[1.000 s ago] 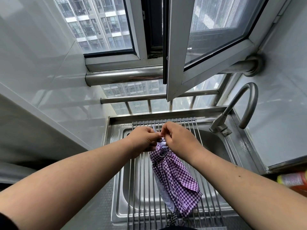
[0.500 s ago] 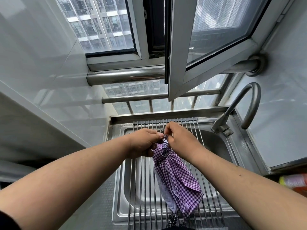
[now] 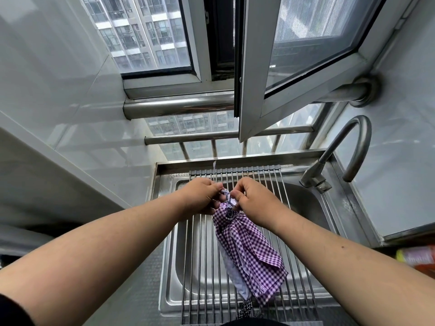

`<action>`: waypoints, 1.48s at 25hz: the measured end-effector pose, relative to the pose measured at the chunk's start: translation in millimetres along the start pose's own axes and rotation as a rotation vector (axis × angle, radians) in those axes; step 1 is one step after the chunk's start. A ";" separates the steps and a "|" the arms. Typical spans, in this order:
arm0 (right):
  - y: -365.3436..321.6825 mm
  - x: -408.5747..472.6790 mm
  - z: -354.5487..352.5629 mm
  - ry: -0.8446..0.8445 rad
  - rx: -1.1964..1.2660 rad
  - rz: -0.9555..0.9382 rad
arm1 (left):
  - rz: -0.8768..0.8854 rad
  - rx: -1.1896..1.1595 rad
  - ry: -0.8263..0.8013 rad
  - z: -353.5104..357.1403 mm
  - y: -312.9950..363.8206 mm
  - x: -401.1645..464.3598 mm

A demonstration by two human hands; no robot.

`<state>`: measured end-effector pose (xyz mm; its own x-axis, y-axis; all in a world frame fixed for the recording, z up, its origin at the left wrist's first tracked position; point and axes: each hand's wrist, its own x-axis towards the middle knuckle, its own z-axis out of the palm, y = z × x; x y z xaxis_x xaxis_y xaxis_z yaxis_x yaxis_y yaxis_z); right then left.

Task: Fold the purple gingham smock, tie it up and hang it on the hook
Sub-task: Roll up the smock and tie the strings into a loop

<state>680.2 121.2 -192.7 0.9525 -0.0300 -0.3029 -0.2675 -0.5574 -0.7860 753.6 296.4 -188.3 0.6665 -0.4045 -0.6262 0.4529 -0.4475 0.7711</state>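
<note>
The left hand (image 3: 200, 196) and the right hand (image 3: 253, 198) meet fingertip to fingertip, both pinching the thin tie (image 3: 225, 195) at the top of the one purple gingham smock (image 3: 249, 250). The smock hangs from them as a gathered bundle above the rack (image 3: 289, 184) of metal rods laid across the single sink (image 3: 306, 203). The basin holds nothing that shows. One curved tap (image 3: 348, 147) stands at right. The knot itself is hidden between the fingers.

No legible text, brand, number or sign found. The yellow and orange package (image 3: 416, 257) at the 4 o'clock edge carries printing, but it is too blurred to read.
</note>
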 end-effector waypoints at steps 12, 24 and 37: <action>-1.3 1.1 3.1 -0.252 -0.249 -0.065 | 0.092 0.294 0.270 -1.6 3.7 7.0; 6.6 6.4 4.8 -0.163 0.166 0.068 | 0.024 0.299 -0.116 -3.7 -2.8 5.7; -11.2 11.0 -4.9 -0.145 0.409 0.119 | 0.213 0.453 -0.078 -13.6 33.0 -17.9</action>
<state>694.4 123.1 -184.6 0.8893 0.0590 -0.4535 -0.4370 -0.1827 -0.8807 764.7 299.7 -150.1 0.6621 -0.5749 -0.4808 -0.0022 -0.6430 0.7658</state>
